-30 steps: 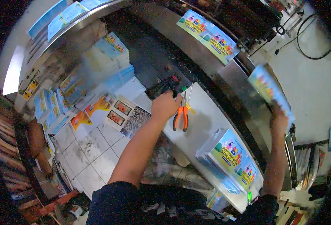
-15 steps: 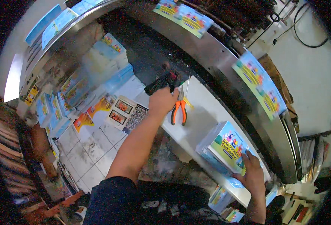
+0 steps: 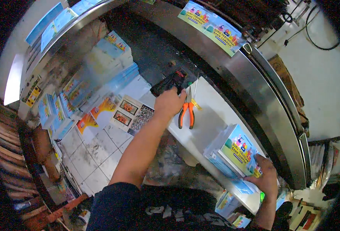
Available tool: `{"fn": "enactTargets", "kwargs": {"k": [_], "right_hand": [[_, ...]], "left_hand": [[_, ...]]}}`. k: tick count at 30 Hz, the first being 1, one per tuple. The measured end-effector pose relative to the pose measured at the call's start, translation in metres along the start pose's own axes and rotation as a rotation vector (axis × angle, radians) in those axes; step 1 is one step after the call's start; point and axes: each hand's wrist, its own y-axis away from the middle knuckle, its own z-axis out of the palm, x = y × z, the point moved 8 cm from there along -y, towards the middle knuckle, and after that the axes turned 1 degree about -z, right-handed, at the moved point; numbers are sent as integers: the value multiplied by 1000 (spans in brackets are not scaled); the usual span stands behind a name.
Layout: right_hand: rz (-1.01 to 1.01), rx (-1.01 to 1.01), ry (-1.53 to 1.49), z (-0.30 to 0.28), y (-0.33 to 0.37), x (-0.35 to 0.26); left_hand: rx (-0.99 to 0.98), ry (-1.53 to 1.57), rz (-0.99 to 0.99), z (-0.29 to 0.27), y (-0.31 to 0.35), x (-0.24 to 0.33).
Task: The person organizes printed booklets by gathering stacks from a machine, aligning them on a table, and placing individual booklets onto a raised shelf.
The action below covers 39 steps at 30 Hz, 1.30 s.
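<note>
Blue, colourfully printed booklet stack [image 3: 234, 154] under right hand [image 3: 263, 178].

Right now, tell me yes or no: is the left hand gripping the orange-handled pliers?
No, the left hand rests on a black tool, while the orange-handled pliers lie loose beside it on the white shelf.

Bare white surface [image 3: 212, 123] between orange-handled pliers [image 3: 187, 111] and booklet stack [image 3: 233, 154]; steel rail [image 3: 254, 96] bounds the far side.
</note>
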Motion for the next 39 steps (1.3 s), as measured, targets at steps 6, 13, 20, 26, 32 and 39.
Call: {"fn": "enactTargets", "kwargs": {"k": [6,13,20,26,32,39], "right_hand": [[319,-66,-137,-20,9,85],[-109,912,30,-210,-36,149],[-44,701,590,-125,-156,110],[-31,407,168,-55,-94,44],[-49,-11,155,-7,4,-19],[-64,127,46,6,7,6]], "left_hand": [[20,48,18,-4,1,5],[-4,74,22,0,-2,9],[-13,67,7,0,-3,9],[27,33,-24,-7,3,5],[145,-25,34,-6,3,6],[101,-32,44,-6,2,5]]}}
